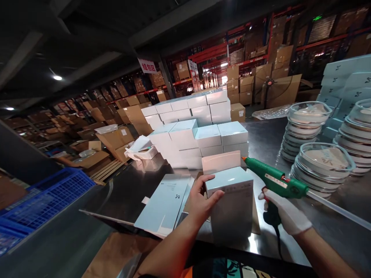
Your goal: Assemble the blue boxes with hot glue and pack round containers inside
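A white carton (231,210) stands upright before me at the table's near edge. My left hand (202,197) grips its left side, thumb on the near face and fingers over the top edge. In my gloved right hand (281,211) is a green glue gun (268,177), its orange nozzle pointing left, just above the carton's far right corner. A long clear glue stick (337,207) sticks out of the gun's rear, and a black cable hangs below the handle. Behind the carton an upright pale flap (222,162) shows; I cannot tell what it belongs to.
Stacked white boxes (185,135) rise at the table's back. Flat pale-blue cartons (162,202) lie to the left. Piles of round clear-lidded containers (321,164) stand right, near more stacked boxes (339,83). A white basket (142,150) sits at the back left; a blue crate (55,197) stands beyond the table.
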`<state>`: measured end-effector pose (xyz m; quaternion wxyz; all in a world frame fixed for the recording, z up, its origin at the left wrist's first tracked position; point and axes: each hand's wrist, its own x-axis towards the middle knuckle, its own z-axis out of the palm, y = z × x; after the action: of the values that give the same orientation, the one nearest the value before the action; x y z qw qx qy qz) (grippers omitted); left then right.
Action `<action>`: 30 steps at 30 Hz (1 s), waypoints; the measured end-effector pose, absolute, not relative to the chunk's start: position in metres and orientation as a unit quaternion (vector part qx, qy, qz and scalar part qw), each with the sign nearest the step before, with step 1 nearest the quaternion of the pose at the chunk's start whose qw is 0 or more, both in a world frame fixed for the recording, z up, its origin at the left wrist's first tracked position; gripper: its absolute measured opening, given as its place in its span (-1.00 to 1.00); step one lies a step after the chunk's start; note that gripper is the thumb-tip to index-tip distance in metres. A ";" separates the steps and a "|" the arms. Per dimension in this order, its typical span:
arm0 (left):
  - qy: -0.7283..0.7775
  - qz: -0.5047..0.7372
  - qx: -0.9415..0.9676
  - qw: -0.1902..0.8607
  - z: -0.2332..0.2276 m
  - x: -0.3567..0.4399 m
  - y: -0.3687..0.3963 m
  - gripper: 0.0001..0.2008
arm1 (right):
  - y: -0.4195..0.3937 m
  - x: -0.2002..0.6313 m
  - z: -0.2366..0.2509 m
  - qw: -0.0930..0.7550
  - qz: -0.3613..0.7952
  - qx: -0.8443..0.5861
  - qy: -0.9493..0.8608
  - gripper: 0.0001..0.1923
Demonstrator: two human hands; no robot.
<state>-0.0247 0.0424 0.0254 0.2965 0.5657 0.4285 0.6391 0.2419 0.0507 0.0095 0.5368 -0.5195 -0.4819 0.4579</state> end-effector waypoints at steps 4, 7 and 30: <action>0.403 0.644 0.506 0.408 0.029 -0.027 0.045 -0.29 | 0.074 0.247 -0.025 0.432 0.589 -0.551 -0.402 -0.47; 0.390 0.648 0.484 0.440 0.029 -0.029 0.047 -0.26 | 0.090 0.264 -0.044 0.363 0.467 -0.645 -0.485 -0.40; 0.263 0.607 0.696 0.280 0.011 -0.022 0.069 -0.57 | 0.059 0.243 0.011 0.501 0.276 -0.301 -0.763 -0.73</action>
<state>-0.0219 0.0690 0.0114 0.2799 0.6957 0.2635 0.6068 0.2427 0.0587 0.0108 0.5010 -0.3010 -0.7631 0.2758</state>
